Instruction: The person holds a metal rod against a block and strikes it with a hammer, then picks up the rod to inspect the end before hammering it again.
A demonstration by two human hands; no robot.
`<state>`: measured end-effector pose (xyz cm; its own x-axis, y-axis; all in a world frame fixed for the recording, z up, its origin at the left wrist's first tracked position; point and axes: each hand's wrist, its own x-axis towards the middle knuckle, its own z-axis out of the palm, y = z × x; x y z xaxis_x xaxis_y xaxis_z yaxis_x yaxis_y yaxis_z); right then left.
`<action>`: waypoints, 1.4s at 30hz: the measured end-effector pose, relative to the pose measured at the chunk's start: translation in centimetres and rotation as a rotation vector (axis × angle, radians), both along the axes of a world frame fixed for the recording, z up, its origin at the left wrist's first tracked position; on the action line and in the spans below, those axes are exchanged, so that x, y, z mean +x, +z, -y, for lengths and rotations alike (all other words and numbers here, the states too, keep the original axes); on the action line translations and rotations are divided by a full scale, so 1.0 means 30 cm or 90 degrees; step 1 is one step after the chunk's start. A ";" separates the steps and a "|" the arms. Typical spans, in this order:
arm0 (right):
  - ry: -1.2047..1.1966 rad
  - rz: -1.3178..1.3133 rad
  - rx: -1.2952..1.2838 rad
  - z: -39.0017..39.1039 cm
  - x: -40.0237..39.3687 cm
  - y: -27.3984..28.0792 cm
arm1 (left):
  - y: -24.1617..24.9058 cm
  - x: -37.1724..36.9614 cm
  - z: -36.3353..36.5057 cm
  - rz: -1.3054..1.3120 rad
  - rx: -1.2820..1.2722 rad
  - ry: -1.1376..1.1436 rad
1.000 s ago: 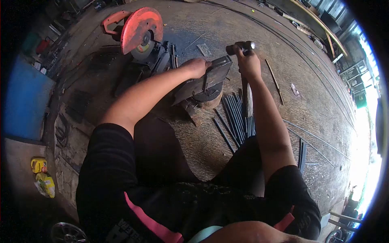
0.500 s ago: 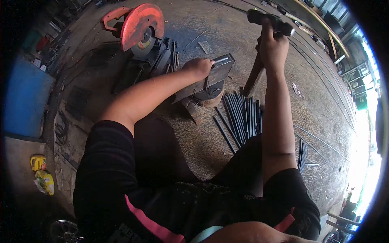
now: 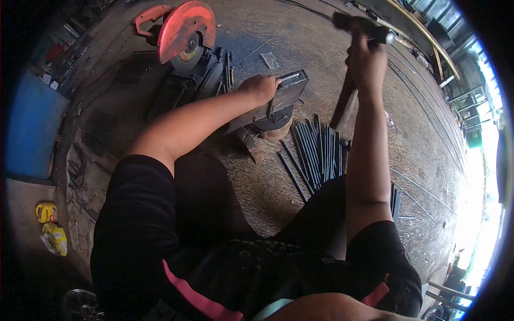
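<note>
My left hand (image 3: 259, 89) is closed on the top of a flat dark metal piece (image 3: 289, 92), which stands tilted on a round wooden block (image 3: 277, 128). What exactly the fingers press there is too small to tell. My right hand (image 3: 368, 65) grips a hammer (image 3: 345, 96) by its handle, its dark head (image 3: 363, 28) raised to the right of the metal piece and apart from it. Several thin dark rods (image 3: 313, 155) lie fanned out on the ground between the block and my right forearm.
A cut-off saw with a red guard (image 3: 187, 31) stands at the upper left. A small plastic packet (image 3: 270, 60) lies behind the block. Long thin rods (image 3: 423, 99) run along the ground at right. A blue panel (image 3: 35, 125) and a yellow container (image 3: 46, 212) are at far left.
The hammer and my right hand have shifted slightly to the right and are a little blurred. My left hand keeps its hold on the metal piece. The whole view has shifted slightly.
</note>
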<state>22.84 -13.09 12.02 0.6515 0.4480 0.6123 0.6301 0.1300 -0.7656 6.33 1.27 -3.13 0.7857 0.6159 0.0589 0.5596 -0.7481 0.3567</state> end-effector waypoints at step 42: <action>-0.001 -0.039 -0.536 -0.087 0.013 -0.366 | -0.034 0.024 -0.059 -0.039 -0.049 -0.026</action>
<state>23.23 -10.47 1.06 0.6741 0.7377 0.0375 0.5835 -0.5008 -0.6393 7.04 3.04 -4.16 0.8106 0.5845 -0.0358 0.5520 -0.7422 0.3801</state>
